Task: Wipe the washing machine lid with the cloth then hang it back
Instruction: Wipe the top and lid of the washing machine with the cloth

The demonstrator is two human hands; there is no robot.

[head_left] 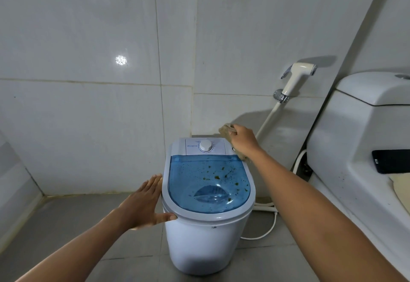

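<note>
A small white washing machine (pixel 206 244) stands on the grey floor in the corner. Its translucent blue lid (pixel 208 184) is closed and spotted with dark green-brown stains. Behind the lid is a white panel with a round dial (pixel 205 146). My right hand (pixel 243 138) is at the machine's back right corner, closed on a tan cloth (pixel 225 129); part of the cloth shows below the wrist. My left hand (pixel 144 204) lies flat and open against the machine's left rim, thumb on the front edge.
A white toilet tank (pixel 359 126) stands to the right, with a black phone (pixel 391 160) on its ledge. A bidet sprayer (pixel 296 77) hangs on the tiled wall, its hose running down behind the machine. A white cord (pixel 269 226) lies on the floor.
</note>
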